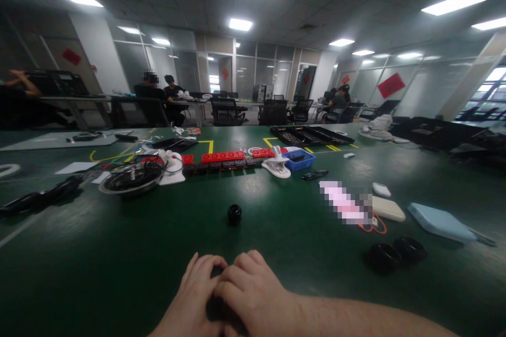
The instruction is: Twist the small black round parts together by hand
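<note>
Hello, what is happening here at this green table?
A person sits at a green table, with the left hand and the right hand closed together around a small dark object, mostly hidden. A small black round part stands just ahead, two black caps lie to the right. Other people work at desks far behind.

Small dark object (216,308), mostly hidden between left hand (193,300) and right hand (253,295), low on green table. Black, possibly rounded; shape unclear under the fingers. Both hands curled over it, fingertips meeting on top, pressed together knuckle to knuckle. Only a dark sliver visible in the gap.
</note>
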The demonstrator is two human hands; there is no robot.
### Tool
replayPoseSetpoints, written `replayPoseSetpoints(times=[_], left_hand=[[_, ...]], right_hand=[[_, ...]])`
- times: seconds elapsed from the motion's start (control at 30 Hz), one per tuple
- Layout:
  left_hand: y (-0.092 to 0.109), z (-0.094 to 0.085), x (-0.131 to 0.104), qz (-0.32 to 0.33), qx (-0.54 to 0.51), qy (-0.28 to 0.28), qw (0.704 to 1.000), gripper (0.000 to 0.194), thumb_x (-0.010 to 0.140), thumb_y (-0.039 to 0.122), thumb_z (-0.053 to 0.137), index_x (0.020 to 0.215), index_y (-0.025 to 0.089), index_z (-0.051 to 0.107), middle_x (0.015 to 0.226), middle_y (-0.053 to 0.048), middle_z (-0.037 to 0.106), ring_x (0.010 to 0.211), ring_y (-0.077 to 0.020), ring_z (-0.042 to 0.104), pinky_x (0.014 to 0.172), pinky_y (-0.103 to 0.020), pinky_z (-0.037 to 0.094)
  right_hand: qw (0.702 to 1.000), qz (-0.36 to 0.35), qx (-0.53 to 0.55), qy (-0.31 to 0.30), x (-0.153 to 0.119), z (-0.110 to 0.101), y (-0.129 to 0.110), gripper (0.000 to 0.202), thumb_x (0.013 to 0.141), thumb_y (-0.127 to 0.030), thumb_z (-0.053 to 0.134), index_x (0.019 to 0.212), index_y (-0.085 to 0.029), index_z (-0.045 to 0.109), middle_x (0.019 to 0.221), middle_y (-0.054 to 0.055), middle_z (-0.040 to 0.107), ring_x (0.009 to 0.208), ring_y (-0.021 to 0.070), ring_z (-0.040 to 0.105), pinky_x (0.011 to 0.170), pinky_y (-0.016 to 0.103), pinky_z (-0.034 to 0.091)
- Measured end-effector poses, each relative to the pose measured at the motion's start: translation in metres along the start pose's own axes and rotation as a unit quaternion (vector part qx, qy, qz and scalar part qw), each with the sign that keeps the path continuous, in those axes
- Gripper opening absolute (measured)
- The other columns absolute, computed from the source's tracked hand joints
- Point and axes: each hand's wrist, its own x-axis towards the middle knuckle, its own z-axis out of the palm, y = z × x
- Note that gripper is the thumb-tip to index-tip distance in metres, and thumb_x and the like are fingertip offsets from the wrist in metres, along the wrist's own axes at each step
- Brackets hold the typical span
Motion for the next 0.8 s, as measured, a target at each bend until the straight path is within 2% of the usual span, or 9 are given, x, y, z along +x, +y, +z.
replayPoseSetpoints(times=[0.17, 0.37, 0.53, 0.6, 0.73, 0.8], left_hand=[[0.003, -0.001, 0.001, -0.006, -0.01, -0.008, 1.0, 0.041, 0.056, 0.023, 0.069, 0.096, 0.029, 0.065, 0.109, -0.004, 0.055, 0.107, -0.0316, 0.047, 0.101, -0.063, 0.016], [-0.003, 0.003, 0.0, -0.003, 0.007, -0.004, 1.0, 0.03, 0.06, 0.029, 0.067, 0.09, 0.03, 0.066, 0.112, -0.004, 0.055, 0.11, -0.0312, 0.047, 0.101, -0.061, 0.019], [-0.003, 0.006, -0.001, -0.013, 0.027, 0.017, 0.999, 0.039, 0.057, 0.027, 0.068, 0.096, 0.03, 0.065, 0.107, -0.004, 0.056, 0.106, -0.0305, 0.049, 0.101, -0.06, 0.02], [-0.003, 0.007, -0.001, -0.015, 0.033, 0.022, 0.999, 0.038, 0.057, 0.026, 0.066, 0.095, 0.029, 0.066, 0.106, -0.004, 0.056, 0.106, -0.0301, 0.048, 0.101, -0.06, 0.02], [-0.004, 0.007, 0.0, -0.009, 0.022, -0.018, 1.0, 0.037, 0.06, 0.029, 0.065, 0.098, 0.029, 0.065, 0.109, -0.005, 0.054, 0.108, -0.0303, 0.046, 0.101, -0.061, 0.018], [-0.004, 0.007, 0.001, -0.017, 0.023, -0.013, 1.0, 0.037, 0.058, 0.027, 0.066, 0.095, 0.029, 0.066, 0.109, -0.004, 0.054, 0.108, -0.031, 0.046, 0.101, -0.061, 0.018]], right_hand=[[0.999, -0.031, -0.008, 0.042, 0.0, 0.004, 0.0, 0.027, 0.071, -0.041, 0.056, 0.082, -0.017, 0.054, 0.084, 0.0, 0.061, 0.072, 0.0175, 0.043, 0.059, 0.032, 0.027], [0.992, -0.074, -0.025, 0.097, 0.002, 0.004, -0.002, 0.022, 0.075, -0.038, 0.049, 0.075, -0.016, 0.054, 0.078, 0.0, 0.06, 0.068, 0.0165, 0.041, 0.056, 0.032, 0.025], [0.981, -0.11, -0.038, 0.156, 0.002, 0.008, -0.003, 0.022, 0.084, -0.028, 0.041, 0.073, -0.016, 0.055, 0.077, 0.0, 0.057, 0.066, 0.0156, 0.04, 0.056, 0.032, 0.026], [0.978, -0.121, -0.044, 0.162, 0.001, 0.01, -0.002, 0.025, 0.087, -0.026, 0.038, 0.071, -0.016, 0.055, 0.075, -0.001, 0.056, 0.065, 0.0151, 0.039, 0.056, 0.032, 0.026], [0.979, -0.128, -0.045, 0.153, 0.0, 0.011, -0.003, 0.028, 0.089, -0.027, 0.037, 0.07, -0.017, 0.054, 0.074, -0.001, 0.055, 0.065, 0.0148, 0.04, 0.057, 0.032, 0.027], [0.976, -0.135, -0.037, 0.164, 0.001, 0.011, -0.003, 0.03, 0.091, -0.029, 0.036, 0.07, -0.017, 0.054, 0.074, -0.002, 0.055, 0.066, 0.0148, 0.041, 0.058, 0.032, 0.028]])
